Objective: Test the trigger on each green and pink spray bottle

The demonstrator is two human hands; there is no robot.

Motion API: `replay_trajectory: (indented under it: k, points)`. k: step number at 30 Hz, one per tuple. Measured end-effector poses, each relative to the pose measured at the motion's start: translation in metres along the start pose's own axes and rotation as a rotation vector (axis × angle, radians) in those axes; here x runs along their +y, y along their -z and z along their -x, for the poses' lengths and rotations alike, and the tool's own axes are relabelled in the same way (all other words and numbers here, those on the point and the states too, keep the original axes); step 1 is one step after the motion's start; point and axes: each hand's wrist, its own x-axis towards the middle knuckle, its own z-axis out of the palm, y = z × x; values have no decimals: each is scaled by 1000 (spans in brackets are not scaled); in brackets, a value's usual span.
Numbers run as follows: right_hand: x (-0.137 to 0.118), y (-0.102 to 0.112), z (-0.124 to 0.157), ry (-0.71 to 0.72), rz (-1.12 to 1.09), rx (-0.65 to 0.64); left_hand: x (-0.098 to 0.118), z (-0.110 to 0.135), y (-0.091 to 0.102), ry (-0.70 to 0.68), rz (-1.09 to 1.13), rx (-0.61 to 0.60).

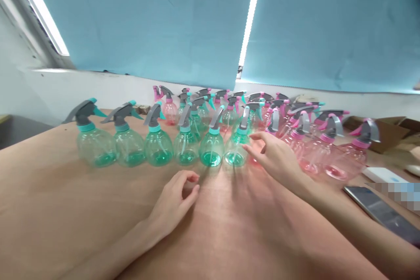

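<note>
A front row of clear green spray bottles stands upright on the table, each with a grey and teal trigger head. My right hand (277,153) is beside the rightmost green spray bottle (235,151), thumb and forefinger apart; whether the fingertips touch it, I cannot tell. Partly hidden behind that hand is a pink spray bottle (273,124). My left hand (177,201) hovers over or rests on the table in front of another green spray bottle (211,151), its fingers loosely curled with a gap to the thumb and nothing between them.
More pink spray bottles (348,157) continue the row at right, with mixed pink and green ones behind. A phone (377,208) and a white box (383,175) lie on the wooden table (82,210) at right. Cardboard (380,133) sits at the back right.
</note>
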Motion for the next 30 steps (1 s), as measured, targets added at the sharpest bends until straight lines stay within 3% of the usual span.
replay_trajectory:
  k: [3,9,14,19,24,28,30]
  points:
    - [8,-8,-6,-31,9,-75,8,-7,-7,-33,16,1]
    - [1,-36,-28,-52,-9,-138,28,-22,-18,-101,85,11]
    - [0,-39,-37,-123,-3,-176,46,-24,-21,-76,144,-6]
    - [-2,-23,-20,-103,-16,-218,60,-24,-20,-42,221,17]
    - [-7,4,22,-42,-19,-234,80,-36,-24,-33,275,68]
    - [-8,31,58,91,110,-71,112,-43,-36,-81,321,-19]
    - [-8,42,71,143,166,-61,130,-44,-45,-86,384,-80]
